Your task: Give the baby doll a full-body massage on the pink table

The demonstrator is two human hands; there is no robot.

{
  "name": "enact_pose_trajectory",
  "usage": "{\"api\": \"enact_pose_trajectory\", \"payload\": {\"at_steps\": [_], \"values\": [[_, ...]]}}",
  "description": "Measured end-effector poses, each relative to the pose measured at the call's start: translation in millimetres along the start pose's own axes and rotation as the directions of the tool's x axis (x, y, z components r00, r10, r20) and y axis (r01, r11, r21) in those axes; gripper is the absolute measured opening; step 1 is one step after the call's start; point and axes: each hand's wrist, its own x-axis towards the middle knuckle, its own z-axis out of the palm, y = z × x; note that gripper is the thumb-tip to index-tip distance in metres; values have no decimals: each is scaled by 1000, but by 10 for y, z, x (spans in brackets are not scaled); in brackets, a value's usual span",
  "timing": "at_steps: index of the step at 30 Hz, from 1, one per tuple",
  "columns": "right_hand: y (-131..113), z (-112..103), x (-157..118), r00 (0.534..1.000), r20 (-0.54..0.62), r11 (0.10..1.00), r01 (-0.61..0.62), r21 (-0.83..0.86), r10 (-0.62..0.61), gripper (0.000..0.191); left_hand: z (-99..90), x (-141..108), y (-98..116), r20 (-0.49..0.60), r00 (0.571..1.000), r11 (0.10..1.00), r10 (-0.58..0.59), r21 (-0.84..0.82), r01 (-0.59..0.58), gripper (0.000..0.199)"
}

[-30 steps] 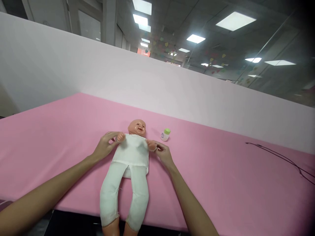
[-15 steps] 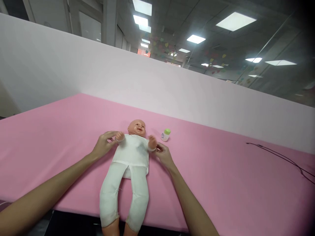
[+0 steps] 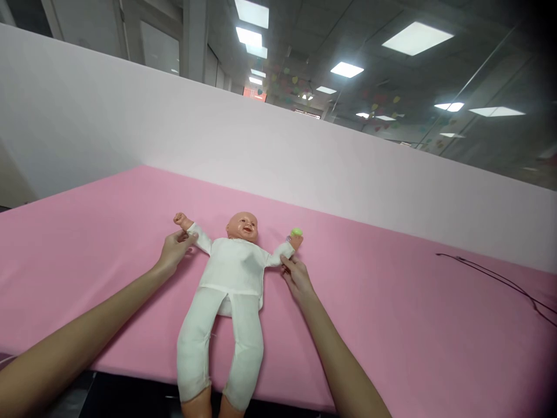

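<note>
A baby doll with a white cloth body lies on its back on the pink table cover, head toward the wall, feet toward me. Its two arms are spread out to the sides. My left hand is closed on the doll's arm at the left, thumb and fingers pinching the sleeve near the wrist. At the other side, my right hand grips the other sleeve close to its wrist. Behind that doll hand stands a small bottle with a green cap, its lower part mostly hidden.
A thin black cord lies across the cover at the right. A white partition wall runs along the back of the table. Below the front edge, something dark is visible.
Both hands have moved outward, spreading the doll's arms from close by its chest to the sides. The doll's hand now covers part of the bottle, which stood in full view before.
</note>
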Motion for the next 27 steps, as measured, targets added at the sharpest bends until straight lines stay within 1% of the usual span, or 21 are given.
{"api": "enact_pose_trajectory", "payload": {"at_steps": [1, 2, 4, 5, 6, 7, 8, 10, 11, 12, 13, 14, 16, 18, 19, 20, 22, 23, 24, 25, 27], "values": [[3, -11, 5, 999, -14, 999, -35, 15, 35, 39, -12, 15, -6, -5, 999, 999, -39, -13, 39, 59], [-3, -10, 1, 999, -17, 999, -46, 24, 47, 39, -16, 20, -9, -3, 999, 999, -33, -4, 33, 59], [-45, 24, -33, 1000, 7, 1000, 6, 13, -7, 43, 0, -1, -2, 37, 995, 993, 93, 68, -96, 51], [-74, 52, -63, 997, 40, 998, 61, -26, -60, 45, 17, -24, 3, 76, 980, 974, 183, 119, -192, 44], [-102, 84, -98, 988, 94, 988, 131, -84, -123, 45, 38, -51, 7, 131, 953, 941, 272, 171, -292, 39], [-124, 115, -136, 967, 175, 965, 212, -154, -185, 41, 59, -79, 5, 203, 913, 893, 353, 218, -394, 34], [-137, 144, -173, 932, 281, 928, 297, -226, -230, 35, 79, -106, -2, 287, 858, 831, 426, 251, -496, 30], [-130, 185, -233, 840, 476, 842, 438, -315, -259, 23, 109, -150, -28, 441, 720, 687, 536, 269, -676, 29], [-114, 197, -248, 804, 539, 815, 477, -330, -252, 23, 119, -165, -41, 491, 658, 623, 571, 264, -737, 31], [-95, 203, -252, 785, 571, 803, 492, -335, -242, 24, 126, -175, -49, 520, 619, 583, 588, 259, -770, 32], [-77, 205, -245, 788, 566, 806, 489, -334, -243, 24, 129, -182, -51, 522, 615, 576, 591, 262, -775, 32], [-63, 201, -227, 808, 531, 819, 472, -327, -255, 23, 130, -185, -44, 498, 649, 604, 575, 276, -748, 30], [-49, 181, -170, 876, 394, 863, 408, -299, -277, 22, 124, -177, -14, 388, 776, 730, 497, 296, -616, 29], [-46, 139, -106, 944, 203, 924, 306, -232, -261, 31, 103, -143, 19, 215, 899, 870, 382, 245, -428, 33], [-43, 112, -78, 968, 116, 952, 243, -188, -224, 35, 87, -118, 28, 134, 940, 923, 313, 190, -334, 35], [-38, 82, -54, 984, 49, 974, 178, -142, -172, 37, 68, -89, 30, 70, 969, 961, 237, 127, -244, 39], [-20, 26, -20, 998, -27, 996, 58, -61, -60, 39, 31, -36, 16, -13, 996, 996, 84, 14, -84, 48], [-10, 4, -9, 999, -40, 999, 13, -37, -15, 40, 18, -18, 6, -31, 999, 999, 29, -18, -30, 51], [-3, -9, -2, 999, -39, 1000, -16, -26, 15, 42, 11, -10, -3, -37, 999, 1000, 11, -28, -12, 52], [-1, -14, 0, 999, -33, 999, -22, -25, 21, 44, 12, -14, -10, -31, 999, 999, 37, -12, -37, 51], [-13, 4, -10, 999, -5, 997, 37, -61, -38, 47, 36, -50, -16, 26, 982, 978, 188, 88, -190, 42]]}}
